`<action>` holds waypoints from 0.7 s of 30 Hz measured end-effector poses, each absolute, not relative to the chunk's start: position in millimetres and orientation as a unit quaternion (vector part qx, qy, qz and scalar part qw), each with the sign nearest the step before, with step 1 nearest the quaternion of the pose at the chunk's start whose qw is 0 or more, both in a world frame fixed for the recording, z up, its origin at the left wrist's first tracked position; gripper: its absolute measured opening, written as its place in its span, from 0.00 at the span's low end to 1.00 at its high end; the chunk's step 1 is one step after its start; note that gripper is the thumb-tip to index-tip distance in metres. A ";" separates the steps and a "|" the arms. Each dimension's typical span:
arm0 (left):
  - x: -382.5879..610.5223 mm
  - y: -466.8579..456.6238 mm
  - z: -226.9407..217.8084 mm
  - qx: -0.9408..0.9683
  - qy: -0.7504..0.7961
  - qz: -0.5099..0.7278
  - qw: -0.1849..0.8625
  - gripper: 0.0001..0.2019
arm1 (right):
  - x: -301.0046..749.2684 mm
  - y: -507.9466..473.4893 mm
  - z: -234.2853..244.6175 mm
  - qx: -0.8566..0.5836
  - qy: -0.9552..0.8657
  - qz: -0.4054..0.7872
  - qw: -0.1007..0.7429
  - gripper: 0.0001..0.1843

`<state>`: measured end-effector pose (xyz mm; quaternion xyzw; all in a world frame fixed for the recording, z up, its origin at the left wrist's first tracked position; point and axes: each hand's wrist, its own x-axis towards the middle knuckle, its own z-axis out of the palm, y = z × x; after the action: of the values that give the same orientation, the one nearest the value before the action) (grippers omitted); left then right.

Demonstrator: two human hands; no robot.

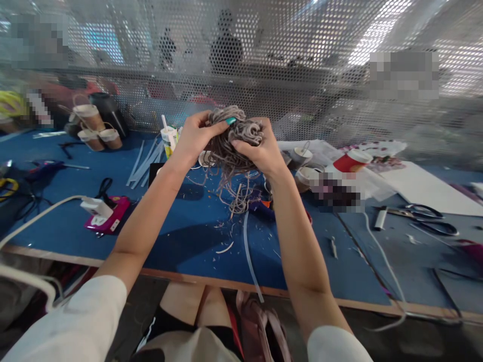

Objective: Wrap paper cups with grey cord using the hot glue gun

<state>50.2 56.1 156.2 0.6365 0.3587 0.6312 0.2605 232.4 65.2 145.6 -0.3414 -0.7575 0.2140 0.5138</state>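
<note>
A tangled bundle of grey cord is held up above the blue table, gripped from both sides. My left hand pinches its upper left part, thumb with a teal nail on top. On the other side my right hand wraps round the bundle, its thumb pressed on the front. Loose strands hang down to a small coil of cord on the table. Below lies a dark blue glue gun, partly hidden by my right arm, with a clear glue stick reaching past the table edge.
At left are a pink power strip, clear glue sticks and small brown cups. Scissors, a red cup and white sheets lie at right. A perforated metal screen stands behind the blue table.
</note>
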 end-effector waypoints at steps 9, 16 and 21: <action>49.9 30.9 171.5 0.672 0.471 0.550 0.153 0.11 | 228.9 59.5 150.2 -0.404 -0.726 0.218 0.511 0.30; 52.1 25.4 171.5 0.689 0.508 0.515 0.041 0.10 | 228.7 61.7 147.9 -0.452 -0.704 0.129 0.533 0.21; 43.4 27.1 174.1 0.680 0.512 0.523 0.047 0.14 | 232.3 59.7 151.5 -0.460 -0.706 0.129 0.523 0.21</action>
<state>43.4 27.1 174.1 0.6796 0.5122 0.5231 0.0466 232.3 59.7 151.5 -0.4599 -0.7056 0.1288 0.5235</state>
